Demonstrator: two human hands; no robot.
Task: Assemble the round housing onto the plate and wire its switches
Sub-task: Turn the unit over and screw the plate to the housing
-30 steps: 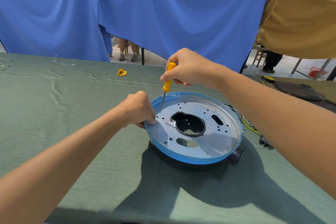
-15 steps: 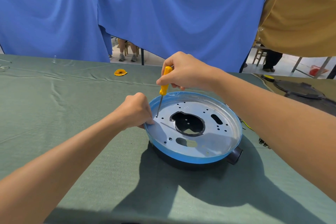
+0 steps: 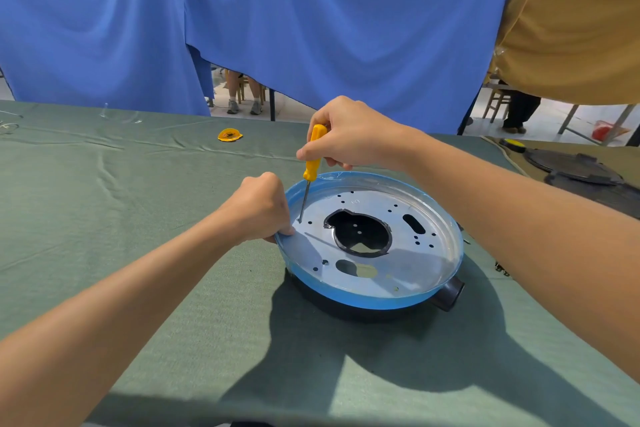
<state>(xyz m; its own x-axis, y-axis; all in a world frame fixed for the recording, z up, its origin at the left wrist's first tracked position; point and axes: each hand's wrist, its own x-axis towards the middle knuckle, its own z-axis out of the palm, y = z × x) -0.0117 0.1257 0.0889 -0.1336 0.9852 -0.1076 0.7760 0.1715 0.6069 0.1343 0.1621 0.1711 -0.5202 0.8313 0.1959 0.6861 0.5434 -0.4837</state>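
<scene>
Head view: the plate [image 3: 381, 263] lies flat in the middle of the bench [image 3: 138, 218], on top of the round housing [image 3: 446, 295], whose black plastic body shows only as a dark band under the near edge and a stubby tube at the near right.

The plate is a shiny metal disc with a raised rim under blue film. It is pierced by many small holes, a slot, and a large ragged-edged central opening that shows black beneath.

The right hand [image 3: 349, 135] comes in from the right and pinches the yellow plastic handle of a screwdriver [image 3: 311, 163] between curled fingers and thumb. The thin steel shaft runs steeply down, leaning slightly left towards the tip, which sits at a small hole just inside the plate's left rim.

The left hand [image 3: 258, 210], fingers curled, grips that rim right beside the tip, so it is the hand nearer the hole. Whether a screw sits in the hole is too small to tell.

The likely step is fastening the plate to the housing here, and the shaft must stay in line with the hole.

The bench is covered in wrinkled green cloth, with a small yellow piece [image 3: 229, 134] lying far behind.
</scene>
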